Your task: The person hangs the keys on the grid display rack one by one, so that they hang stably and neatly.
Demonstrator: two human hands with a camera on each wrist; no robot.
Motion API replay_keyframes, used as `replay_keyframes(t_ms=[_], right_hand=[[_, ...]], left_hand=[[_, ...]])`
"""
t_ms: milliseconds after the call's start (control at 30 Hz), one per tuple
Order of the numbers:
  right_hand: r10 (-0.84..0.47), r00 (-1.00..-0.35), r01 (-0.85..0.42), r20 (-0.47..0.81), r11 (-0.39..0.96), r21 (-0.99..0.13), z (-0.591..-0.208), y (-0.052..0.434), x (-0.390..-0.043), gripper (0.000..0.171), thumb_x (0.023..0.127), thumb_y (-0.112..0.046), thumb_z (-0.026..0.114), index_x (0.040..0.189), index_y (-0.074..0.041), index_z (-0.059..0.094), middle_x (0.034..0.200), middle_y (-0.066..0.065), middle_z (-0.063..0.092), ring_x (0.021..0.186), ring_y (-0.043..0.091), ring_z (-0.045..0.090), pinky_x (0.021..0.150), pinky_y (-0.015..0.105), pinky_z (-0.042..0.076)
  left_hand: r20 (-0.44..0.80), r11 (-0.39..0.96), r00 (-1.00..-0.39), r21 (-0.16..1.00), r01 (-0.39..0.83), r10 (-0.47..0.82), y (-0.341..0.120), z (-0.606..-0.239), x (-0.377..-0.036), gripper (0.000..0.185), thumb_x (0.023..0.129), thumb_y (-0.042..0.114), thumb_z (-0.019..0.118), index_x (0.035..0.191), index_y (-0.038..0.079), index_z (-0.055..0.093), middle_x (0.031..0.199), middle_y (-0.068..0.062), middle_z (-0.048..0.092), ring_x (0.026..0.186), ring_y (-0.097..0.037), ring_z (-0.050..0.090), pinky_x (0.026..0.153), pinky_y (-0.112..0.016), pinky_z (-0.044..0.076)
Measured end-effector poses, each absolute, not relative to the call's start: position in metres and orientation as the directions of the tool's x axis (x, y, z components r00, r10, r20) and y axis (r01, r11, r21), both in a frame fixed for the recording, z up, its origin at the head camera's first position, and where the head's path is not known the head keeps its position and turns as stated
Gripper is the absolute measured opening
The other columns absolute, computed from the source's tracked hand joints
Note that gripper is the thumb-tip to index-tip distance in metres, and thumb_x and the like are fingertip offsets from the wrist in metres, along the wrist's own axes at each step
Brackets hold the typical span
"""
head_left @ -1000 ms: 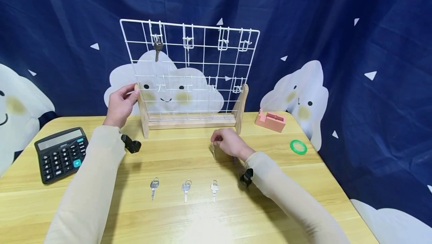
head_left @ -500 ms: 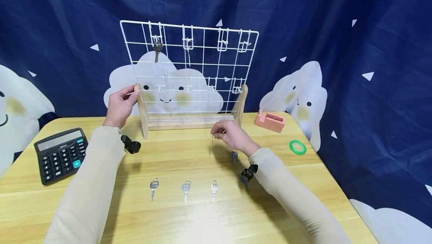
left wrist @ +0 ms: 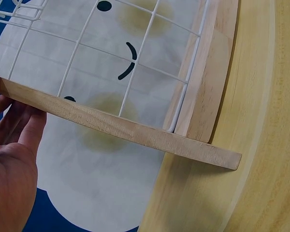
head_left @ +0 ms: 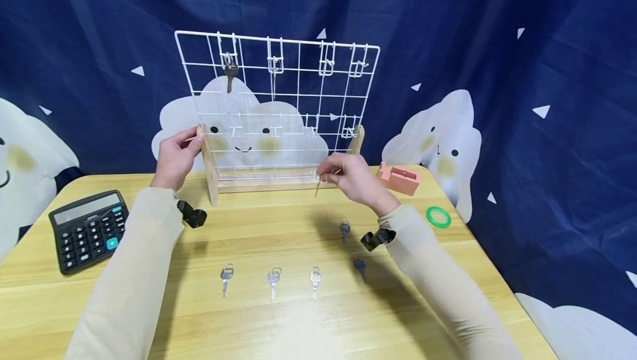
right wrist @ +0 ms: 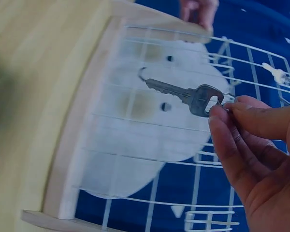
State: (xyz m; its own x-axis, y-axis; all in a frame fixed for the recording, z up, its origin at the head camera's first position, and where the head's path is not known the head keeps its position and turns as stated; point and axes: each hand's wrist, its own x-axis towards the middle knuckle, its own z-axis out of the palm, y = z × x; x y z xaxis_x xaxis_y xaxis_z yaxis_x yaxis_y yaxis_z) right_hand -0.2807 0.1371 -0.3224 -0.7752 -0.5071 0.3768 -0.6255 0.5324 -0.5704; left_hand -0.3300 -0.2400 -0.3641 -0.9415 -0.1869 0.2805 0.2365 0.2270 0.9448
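Right hand (head_left: pixel 355 180) fingers pinch the key (right wrist: pixel 186 94) by its ring; light, rigid, free-swinging. Left hand (head_left: pixel 175 156) grips the rack post (head_left: pixel 209 163).

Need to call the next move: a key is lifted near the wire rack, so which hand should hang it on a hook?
Right, probably. The right hand already pinches the key in front of the wire rack; the left hand holds the rack's wooden post.

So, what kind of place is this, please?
Probably a staged tabletop set, not a home: a cloud-print backdrop hangs behind a wooden table with a wire rack and calculator.
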Motion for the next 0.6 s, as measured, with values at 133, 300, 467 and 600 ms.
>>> replay_keyframes(t_ms=[133, 300, 467, 600], right_hand=[[-0.476, -0.769, -0.639, 0.428, 0.546, -0.541, -0.309, 0.137, -0.280, 0.011, 0.086, 0.005, 0.072, 0.089, -0.005, 0.075, 0.089, 0.003, 0.069, 0.077, 0.013, 0.064, 0.069, 0.027, 0.056], [-0.457, -0.767, -0.641, 0.450, 0.561, -0.523, -0.296, 0.134, -0.281, 0.012, 0.088, 0.004, 0.070, 0.090, -0.006, 0.076, 0.091, -0.001, 0.069, 0.078, 0.012, 0.063, 0.068, 0.027, 0.055], [-0.424, -0.768, -0.640, 0.481, 0.551, -0.536, -0.284, 0.133, -0.282, 0.015, 0.089, 0.007, 0.068, 0.091, -0.007, 0.076, 0.092, 0.000, 0.069, 0.079, 0.012, 0.064, 0.067, 0.027, 0.055], [-0.391, -0.759, -0.649, 0.521, 0.520, -0.555, -0.273, 0.132, -0.285, 0.016, 0.088, 0.010, 0.068, 0.090, -0.004, 0.075, 0.091, 0.002, 0.069, 0.078, 0.013, 0.066, 0.069, 0.026, 0.056]], left_hand=[[0.280, 0.228, -0.943, 0.944, 0.237, -0.182, -0.241, -0.364, -0.329, 0.048, 0.101, 0.027, 0.056, 0.141, 0.000, 0.051, 0.134, -0.019, 0.053, 0.102, -0.008, 0.054, 0.099, -0.026, 0.047], [0.276, 0.223, -0.944, 0.946, 0.234, -0.183, -0.242, -0.365, -0.329, 0.048, 0.101, 0.027, 0.056, 0.141, 0.001, 0.052, 0.133, -0.016, 0.052, 0.102, -0.007, 0.054, 0.099, -0.025, 0.047], [0.279, 0.218, -0.942, 0.947, 0.237, -0.186, -0.242, -0.366, -0.331, 0.047, 0.101, 0.026, 0.056, 0.140, 0.001, 0.052, 0.131, -0.015, 0.052, 0.102, -0.007, 0.054, 0.098, -0.025, 0.047], [0.278, 0.228, -0.942, 0.945, 0.233, -0.188, -0.243, -0.367, -0.333, 0.047, 0.101, 0.027, 0.056, 0.140, 0.002, 0.053, 0.131, -0.015, 0.053, 0.102, -0.007, 0.055, 0.098, -0.025, 0.047]])
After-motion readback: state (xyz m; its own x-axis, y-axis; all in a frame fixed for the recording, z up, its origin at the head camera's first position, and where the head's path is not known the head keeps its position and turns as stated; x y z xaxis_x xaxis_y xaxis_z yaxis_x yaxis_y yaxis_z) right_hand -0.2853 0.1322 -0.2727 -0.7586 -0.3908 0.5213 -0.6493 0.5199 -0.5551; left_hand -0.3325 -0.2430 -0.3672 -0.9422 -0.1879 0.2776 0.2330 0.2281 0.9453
